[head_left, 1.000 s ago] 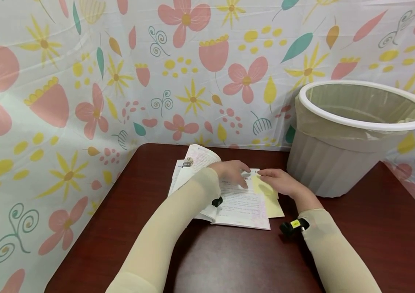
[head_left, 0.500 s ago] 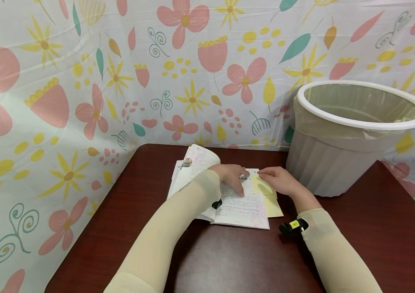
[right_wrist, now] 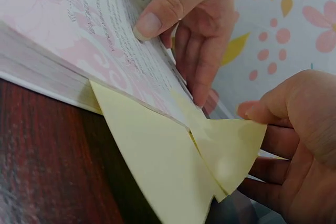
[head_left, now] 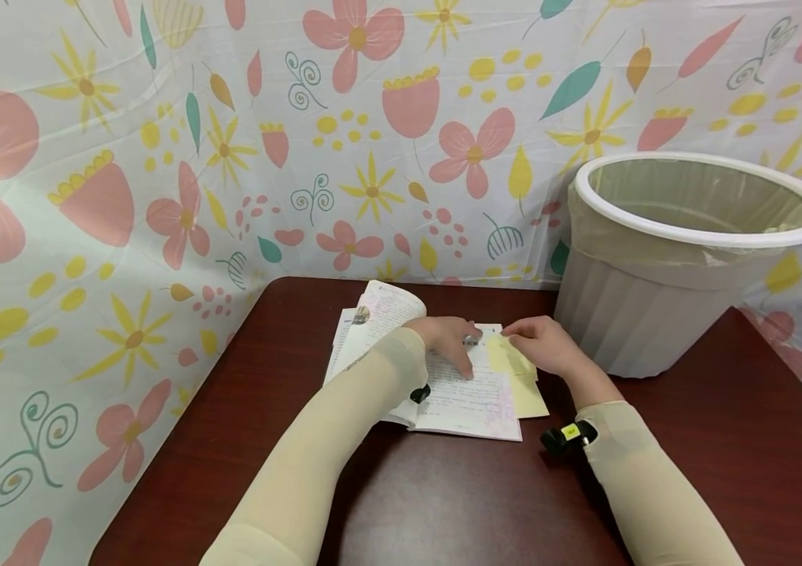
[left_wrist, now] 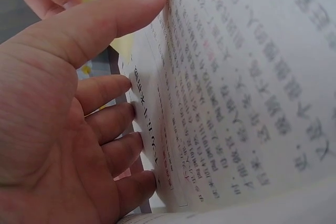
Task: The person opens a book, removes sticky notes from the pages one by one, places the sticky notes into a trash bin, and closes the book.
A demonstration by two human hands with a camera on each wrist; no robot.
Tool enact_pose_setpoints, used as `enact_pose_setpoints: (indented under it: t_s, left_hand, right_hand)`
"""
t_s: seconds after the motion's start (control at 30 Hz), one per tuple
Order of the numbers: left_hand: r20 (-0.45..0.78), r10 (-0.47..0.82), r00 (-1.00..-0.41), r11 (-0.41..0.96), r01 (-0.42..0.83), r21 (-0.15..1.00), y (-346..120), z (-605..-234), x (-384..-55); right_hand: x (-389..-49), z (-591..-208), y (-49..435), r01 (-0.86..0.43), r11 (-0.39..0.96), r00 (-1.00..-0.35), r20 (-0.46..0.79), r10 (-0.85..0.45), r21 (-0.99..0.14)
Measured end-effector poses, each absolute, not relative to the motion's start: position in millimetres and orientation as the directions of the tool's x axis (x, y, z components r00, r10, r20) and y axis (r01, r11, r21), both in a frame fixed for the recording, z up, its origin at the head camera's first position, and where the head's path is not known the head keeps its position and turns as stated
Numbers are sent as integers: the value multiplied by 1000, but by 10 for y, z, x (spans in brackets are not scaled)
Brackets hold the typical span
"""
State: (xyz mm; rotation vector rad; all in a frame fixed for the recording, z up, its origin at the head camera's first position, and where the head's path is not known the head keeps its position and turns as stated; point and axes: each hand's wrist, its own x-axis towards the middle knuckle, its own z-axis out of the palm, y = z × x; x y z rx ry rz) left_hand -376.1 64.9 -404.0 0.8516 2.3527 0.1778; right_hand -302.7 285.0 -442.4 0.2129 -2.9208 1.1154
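Observation:
An open book (head_left: 468, 409) with printed pages lies on the table. My left hand (head_left: 443, 338) rests on its right page, thumb and fingers spread; in the left wrist view the thumb (left_wrist: 121, 17) and fingertips touch the print. At the page's right side, my right hand (head_left: 546, 343) pinches the upper corner of a yellow sticky note (right_wrist: 233, 145) between thumb and fingers. That note bends up from the page in the right wrist view. Below it, a larger yellow sheet (right_wrist: 147, 150) sticks out from between the book's pages.
A grey trash bin (head_left: 656, 306) with a white rim and a clear liner stands at the table's right rear. Behind the dark red table (head_left: 429, 503) hangs a flower-patterned curtain (head_left: 231, 118). The book's left pages (head_left: 387, 306) curl upward.
My right fingers have curled in and the hand has shifted slightly up and right at the note's corner. The left thumb has slid slightly down the page, then stayed.

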Motion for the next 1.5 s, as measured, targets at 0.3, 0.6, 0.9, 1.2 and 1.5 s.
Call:
enact_pose_setpoints:
  t_s: [0.3, 0.6, 0.9, 1.2, 1.5]
  left_hand:
    - [-514, 610, -603, 787, 538, 303, 664, -4064, -3766]
    - [-505, 605, -616, 792, 531, 300, 668, -4084, -3773]
    - [-504, 608, -613, 790, 533, 304, 667, -4048, -3740]
    - [-498, 608, -618, 791, 525, 315, 657, -4042, -3732]
    - [-506, 608, -613, 793, 506, 340, 652, -4074, -3758]
  right_hand:
    - [-3039, -4405, 2845, -127, 724, -991, 51, -126, -678]
    - [-2993, -4350, 2849, -163, 710, -986, 80, -149, -685]
    - [-2980, -4350, 2861, -187, 693, -981, 98, -166, -696]
    - [-2952, -4311, 2853, -185, 688, -981, 94, -169, -702]
    - [-2913, -4256, 2854, -161, 667, -976, 16, -217, -728]
